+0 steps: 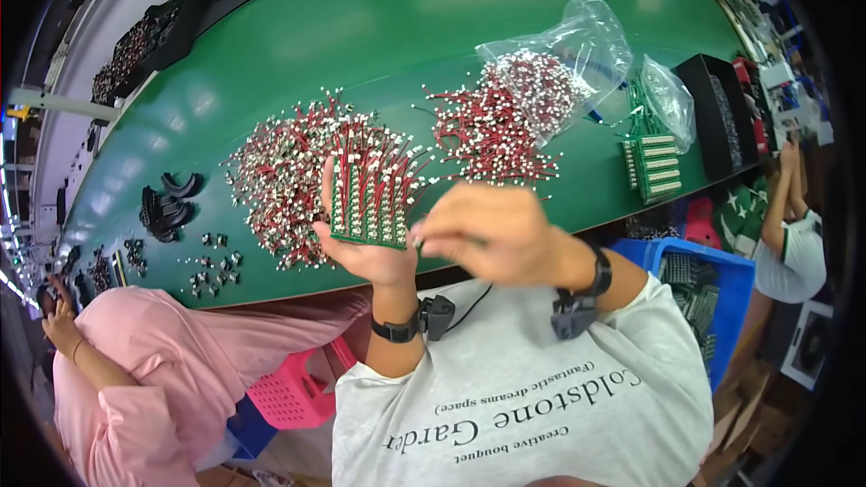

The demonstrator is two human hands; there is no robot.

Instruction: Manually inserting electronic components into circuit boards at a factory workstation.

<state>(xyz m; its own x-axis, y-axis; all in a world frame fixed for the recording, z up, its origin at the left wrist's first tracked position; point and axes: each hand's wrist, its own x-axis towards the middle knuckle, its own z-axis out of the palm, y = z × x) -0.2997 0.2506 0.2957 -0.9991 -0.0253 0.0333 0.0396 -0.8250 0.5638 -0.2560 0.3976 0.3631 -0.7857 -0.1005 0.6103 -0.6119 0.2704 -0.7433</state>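
My left hand (377, 263) holds a green circuit board panel (368, 216) from below, its thumb along the left side. Rows of small white connectors cover the panel, and red wires stand up from many of them. Just right of the panel is my right hand (496, 227), its fingers pinched together and slightly blurred. Whatever lies between those fingertips is too small to make out. Behind my left hand spreads a big heap of red wires with white plugs (284, 158). A second wire heap (492, 131) lies to its right, partly under a clear plastic bag (600, 36).
Stacked green panels (651, 167) lie at the right beside a black box (717, 113). A blue bin (735, 293) with boards stands below the table edge. Black curved parts (165, 212) and small black pieces (216, 266) lie at left, near a person in pink (153, 370).
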